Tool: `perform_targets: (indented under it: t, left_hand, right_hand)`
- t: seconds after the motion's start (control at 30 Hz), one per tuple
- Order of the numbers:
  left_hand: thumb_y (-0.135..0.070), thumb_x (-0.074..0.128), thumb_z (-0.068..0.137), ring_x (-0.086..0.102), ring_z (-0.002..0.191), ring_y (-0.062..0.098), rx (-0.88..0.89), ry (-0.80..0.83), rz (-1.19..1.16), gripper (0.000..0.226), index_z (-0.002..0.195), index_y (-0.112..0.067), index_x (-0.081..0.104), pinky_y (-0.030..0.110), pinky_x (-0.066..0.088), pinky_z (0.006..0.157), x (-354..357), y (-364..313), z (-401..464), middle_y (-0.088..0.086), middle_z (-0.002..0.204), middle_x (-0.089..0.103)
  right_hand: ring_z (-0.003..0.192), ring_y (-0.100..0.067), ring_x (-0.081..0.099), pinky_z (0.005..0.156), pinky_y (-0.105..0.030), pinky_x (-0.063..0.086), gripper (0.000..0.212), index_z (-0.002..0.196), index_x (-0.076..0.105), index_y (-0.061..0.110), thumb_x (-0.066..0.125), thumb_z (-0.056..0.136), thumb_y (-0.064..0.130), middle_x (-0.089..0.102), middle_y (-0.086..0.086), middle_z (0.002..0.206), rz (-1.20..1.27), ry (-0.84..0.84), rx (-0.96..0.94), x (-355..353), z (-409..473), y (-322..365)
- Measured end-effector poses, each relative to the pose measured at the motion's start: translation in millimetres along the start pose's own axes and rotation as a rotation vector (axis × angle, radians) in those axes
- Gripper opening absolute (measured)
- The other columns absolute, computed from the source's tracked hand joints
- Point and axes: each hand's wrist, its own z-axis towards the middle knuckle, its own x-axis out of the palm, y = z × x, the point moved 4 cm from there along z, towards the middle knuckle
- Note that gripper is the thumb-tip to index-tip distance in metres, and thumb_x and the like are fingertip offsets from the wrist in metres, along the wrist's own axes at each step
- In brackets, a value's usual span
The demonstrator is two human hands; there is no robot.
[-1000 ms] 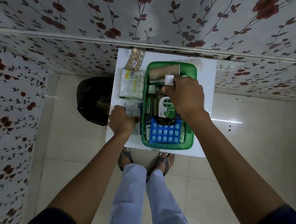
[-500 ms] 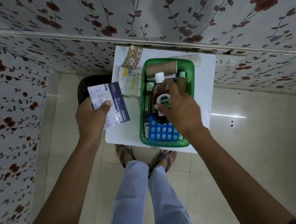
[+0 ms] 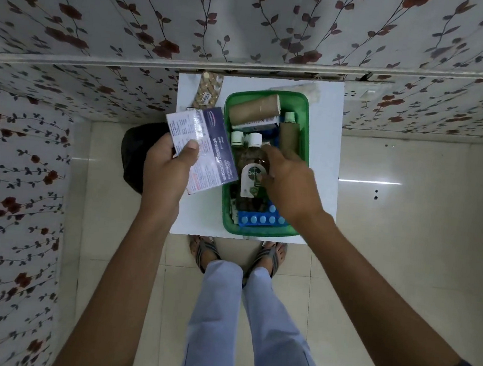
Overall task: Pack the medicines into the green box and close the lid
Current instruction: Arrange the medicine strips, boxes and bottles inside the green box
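The green box (image 3: 307,121) stands open on a small white table (image 3: 322,149). Inside lie brown bandage rolls (image 3: 254,109), a Dettol bottle (image 3: 251,175), a smaller white-capped bottle (image 3: 237,138) and a blue blister strip (image 3: 260,220). My right hand (image 3: 289,185) hovers in the box, fingers on the Dettol bottle. My left hand (image 3: 165,169) holds a flat blue-and-white medicine pack (image 3: 208,146) in the air just left of the box. A strip of tan tablets (image 3: 207,91) lies at the table's back left corner.
A black bin (image 3: 136,154) sits on the tiled floor left of the table. Flowered wall panels close in behind and on the left. A pale translucent lid (image 3: 309,89) lies behind the box. My sandalled feet (image 3: 235,253) stand at the table's front edge.
My left hand picked the flat pack off the table, lifted it out to the left, then brought it toward the box. My right hand slid down the Dettol bottle from its cap.
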Motion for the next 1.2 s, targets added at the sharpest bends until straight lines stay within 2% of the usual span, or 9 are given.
perform_targets:
  t: [0.1,0.2,0.4,0.63,0.7,0.8,0.9,1.03,1.2]
  left_hand:
    - [-0.010,0.056,0.089,0.064,0.086,0.015,0.033,0.125,0.064,0.014,0.100,-0.018,0.060,0.034,0.053,0.081,14.1,0.6,-5.9,-0.003,0.095,0.067]
    - [-0.010,0.063,0.083,0.067,0.086,0.021,0.081,0.227,0.234,0.016,0.089,-0.024,0.057,0.041,0.056,0.080,38.8,7.5,-18.3,0.003,0.094,0.069]
    - [-0.013,0.060,0.086,0.065,0.091,0.037,0.421,0.294,0.766,0.038,0.123,-0.008,0.050,0.041,0.051,0.079,80.1,24.5,-36.5,0.019,0.104,0.070]
    - [-0.033,0.059,0.087,0.053,0.108,0.032,0.499,0.269,1.218,0.038,0.113,-0.005,0.060,0.038,0.047,0.077,100.1,11.9,-31.8,0.016,0.113,0.061]
    - [-0.036,0.058,0.087,0.051,0.109,0.030,0.535,0.224,1.119,0.047,0.126,-0.010,0.050,0.037,0.046,0.077,96.3,1.9,-25.0,0.016,0.116,0.054]
    - [-0.025,0.052,0.089,0.045,0.112,0.023,0.659,0.053,0.733,0.044,0.129,-0.008,0.045,0.023,0.037,0.086,79.3,-18.8,-9.7,0.021,0.125,0.044]
    - [-0.011,0.050,0.087,0.044,0.120,0.030,0.468,-0.135,0.496,0.039,0.126,-0.007,0.047,0.029,0.038,0.101,47.9,-11.6,29.7,0.022,0.129,0.040]
    - [-0.019,0.056,0.087,0.041,0.125,0.035,0.111,-0.189,0.586,0.047,0.131,-0.008,0.042,0.036,0.036,0.102,21.8,28.1,77.2,0.021,0.137,0.040]
    - [-0.042,0.069,0.070,0.047,0.118,0.039,0.009,-0.082,0.654,0.072,0.128,-0.010,0.043,0.054,0.044,0.095,23.4,56.1,94.0,0.020,0.129,0.049]
  right_hand:
    - [0.078,-0.032,0.064,0.072,-0.031,0.050,0.028,0.113,0.061,0.006,0.054,0.086,0.005,0.070,-0.019,0.097,0.143,-0.181,-0.063,-34.5,-4.9,-5.2]
    - [0.071,-0.022,0.063,0.066,-0.019,0.041,0.023,0.108,0.064,0.011,0.053,0.089,0.009,0.072,-0.011,0.095,0.197,-0.224,0.046,-58.5,-9.8,-22.1]
    - [0.073,-0.025,0.067,0.073,-0.026,0.050,0.021,0.106,0.066,0.013,0.050,0.092,0.010,0.071,-0.010,0.097,0.222,-0.198,0.125,-59.6,-14.8,-40.8]
    - [0.069,-0.015,0.054,0.073,-0.024,0.040,0.024,0.108,0.063,0.015,0.056,0.086,0.011,0.068,-0.007,0.097,0.142,-0.340,0.112,-52.3,12.4,-57.6]
    - [0.076,-0.015,0.056,0.074,-0.022,0.039,0.025,0.109,0.063,0.014,0.054,0.086,0.009,0.067,-0.008,0.100,0.146,-0.387,0.115,-53.9,33.5,-65.5]
    - [0.105,-0.028,0.057,0.086,-0.032,0.044,0.034,0.114,0.062,0.012,0.049,0.086,0.000,0.067,-0.012,0.113,0.031,-0.362,0.049,-54.0,72.7,-73.9]
    - [0.123,-0.033,0.046,0.096,-0.041,0.044,0.048,0.125,0.055,0.012,0.051,0.080,-0.006,0.061,-0.014,0.126,-0.157,-0.205,-0.079,-43.7,107.2,-80.2]
    - [0.116,-0.040,0.051,0.089,-0.049,0.048,0.046,0.130,0.049,0.013,0.056,0.085,0.011,0.057,-0.013,0.133,-0.315,-0.075,-0.215,-24.6,125.1,-87.6]
    - [0.096,-0.040,0.055,0.075,-0.041,0.044,0.033,0.118,0.056,0.009,0.050,0.087,0.019,0.063,-0.019,0.113,-0.300,-0.201,-0.110,-19.3,116.5,-94.3]
